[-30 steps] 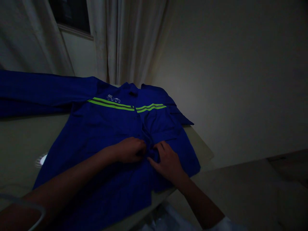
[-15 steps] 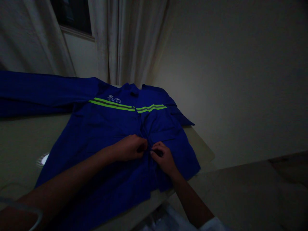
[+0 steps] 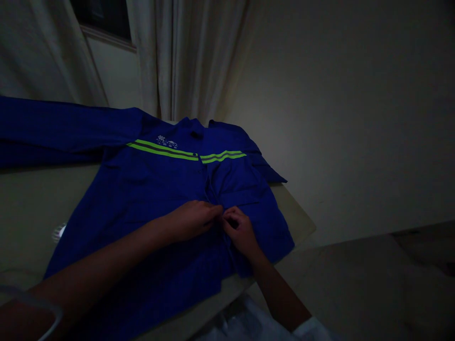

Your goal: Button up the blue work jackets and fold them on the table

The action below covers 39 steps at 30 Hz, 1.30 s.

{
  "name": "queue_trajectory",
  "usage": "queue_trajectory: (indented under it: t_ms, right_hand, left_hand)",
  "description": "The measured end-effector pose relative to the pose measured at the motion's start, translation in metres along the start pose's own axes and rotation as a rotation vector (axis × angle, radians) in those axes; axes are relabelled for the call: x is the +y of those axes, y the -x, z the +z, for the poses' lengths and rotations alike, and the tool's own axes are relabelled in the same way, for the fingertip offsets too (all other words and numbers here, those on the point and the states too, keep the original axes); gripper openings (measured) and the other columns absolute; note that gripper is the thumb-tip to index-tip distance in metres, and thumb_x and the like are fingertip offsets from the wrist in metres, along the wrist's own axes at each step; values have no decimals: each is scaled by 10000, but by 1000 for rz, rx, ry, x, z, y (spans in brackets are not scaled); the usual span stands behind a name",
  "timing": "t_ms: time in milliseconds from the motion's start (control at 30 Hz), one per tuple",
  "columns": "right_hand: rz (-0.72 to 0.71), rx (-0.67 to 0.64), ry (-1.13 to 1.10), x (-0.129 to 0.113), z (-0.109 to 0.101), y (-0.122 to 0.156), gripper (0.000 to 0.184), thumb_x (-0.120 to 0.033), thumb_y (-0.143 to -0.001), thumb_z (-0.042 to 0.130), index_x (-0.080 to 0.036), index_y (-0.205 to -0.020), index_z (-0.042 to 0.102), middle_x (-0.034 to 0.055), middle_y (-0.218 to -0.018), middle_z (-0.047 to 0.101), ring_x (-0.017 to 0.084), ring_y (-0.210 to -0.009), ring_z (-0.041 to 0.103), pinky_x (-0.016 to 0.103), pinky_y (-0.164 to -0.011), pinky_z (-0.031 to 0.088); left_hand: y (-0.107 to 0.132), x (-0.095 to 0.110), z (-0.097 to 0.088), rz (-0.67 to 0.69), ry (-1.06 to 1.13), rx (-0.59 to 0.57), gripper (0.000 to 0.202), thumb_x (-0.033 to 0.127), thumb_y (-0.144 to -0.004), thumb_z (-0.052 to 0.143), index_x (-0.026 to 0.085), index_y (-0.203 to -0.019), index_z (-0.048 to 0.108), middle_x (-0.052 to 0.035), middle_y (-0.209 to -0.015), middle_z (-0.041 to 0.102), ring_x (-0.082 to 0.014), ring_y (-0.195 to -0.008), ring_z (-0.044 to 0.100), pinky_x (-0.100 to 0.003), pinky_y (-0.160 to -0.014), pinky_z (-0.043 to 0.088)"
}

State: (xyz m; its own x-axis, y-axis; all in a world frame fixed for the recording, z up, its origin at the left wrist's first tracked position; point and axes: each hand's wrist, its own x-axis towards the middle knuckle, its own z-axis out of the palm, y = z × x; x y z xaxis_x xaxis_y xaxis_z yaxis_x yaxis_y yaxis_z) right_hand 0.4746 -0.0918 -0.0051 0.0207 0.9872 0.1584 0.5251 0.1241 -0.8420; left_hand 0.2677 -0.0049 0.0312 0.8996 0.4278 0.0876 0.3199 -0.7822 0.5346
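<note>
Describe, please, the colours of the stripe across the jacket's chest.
The stripe is bright green, darker along its middle; the head view shows it.

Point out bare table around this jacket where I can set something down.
The widest free patch of table lies below the outstretched sleeve and left of the blue jacket. A narrower strip lies between the jacket's right side and the table's edge. The front opening is crowded: left hand and right hand meet there.
</note>
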Motion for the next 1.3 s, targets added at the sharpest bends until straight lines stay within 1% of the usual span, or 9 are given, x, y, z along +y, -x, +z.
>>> queue_trajectory:
  t_ms: [200, 300, 367, 467, 567, 800, 1000, 1200, 1300]
  right_hand:
    - [-64, -15, -44, -4, -1, 1, 330, -484, -949, 711, -194, -792, 730, 50, -898, 638, 175, -833, 621, 286, -732, 486]
    - [-59, -43, -89, -5, -4, 2, 352, -489, -965, 682, -197, -774, 730, 51, -904, 632, 170, -805, 608, 283, -695, 479]
    - [-19, -74, -148, -3, -5, 2, 360, -484, -982, 648, -198, -783, 738, 52, -935, 623, 146, -728, 589, 267, -615, 460]
    - [24, -77, -189, 0, -4, 2, 265, -435, -941, 705, -202, -821, 749, 49, -971, 610, 119, -661, 560, 242, -528, 414]
    - [17, -68, -177, 2, 0, 2, 157, -361, -875, 773, -207, -858, 751, 45, -984, 614, 118, -682, 564, 234, -543, 418]
    - [-20, -39, -149, -3, 0, 3, 105, -300, -851, 791, -217, -909, 765, 43, -1033, 613, 104, -685, 551, 243, -592, 450]
    - [-45, -22, -99, -5, 3, 4, 81, -287, -867, 766, -215, -902, 756, 31, -994, 585, 100, -670, 541, 245, -590, 442]
    - [-53, -12, -125, -1, 4, 3, 131, -338, -868, 771, -214, -891, 741, 28, -940, 594, 119, -683, 536, 249, -586, 434]
    - [-28, -5, -160, 0, 3, 4, 161, -371, -874, 774, -212, -872, 747, 30, -926, 602, 122, -678, 534, 253, -579, 423]
  left_hand:
    - [-1, 12, 4, -9, -239, -25, 240, 100, -952, 524, 211, -1160, 571, -57, -1001, 746, -231, -811, 724, -301, -590, 429]
    - [0, 12, 2, -20, -294, -32, 173, 107, -921, 565, 201, -1060, 610, -54, -945, 751, -237, -793, 723, -307, -585, 430]
    - [1, 9, 1, 8, -319, -25, 100, 129, -913, 596, 206, -965, 632, -44, -909, 749, -229, -777, 717, -309, -590, 433]
    - [2, 3, 2, 104, -395, 10, 43, 168, -920, 632, 202, -907, 656, -43, -878, 739, -222, -775, 705, -316, -610, 442]
    - [2, -3, 6, 208, -484, 71, 57, 209, -930, 664, 185, -878, 664, -51, -829, 725, -217, -759, 683, -328, -644, 449]
    - [5, -12, 13, 457, -582, 224, 140, 161, -969, 624, 191, -832, 629, -35, -774, 682, -187, -704, 608, -336, -646, 411]
    - [5, -9, 9, 347, -543, 171, 114, 234, -948, 696, 192, -866, 630, -25, -747, 682, -200, -682, 615, -343, -624, 395]
    - [5, -10, 14, 505, -662, 266, 108, 139, -978, 614, 181, -880, 620, -31, -746, 645, -204, -684, 592, -349, -611, 384]
    - [6, -9, 15, 502, -672, 272, 110, 150, -983, 605, 174, -877, 620, -36, -737, 643, -205, -666, 583, -355, -612, 390]
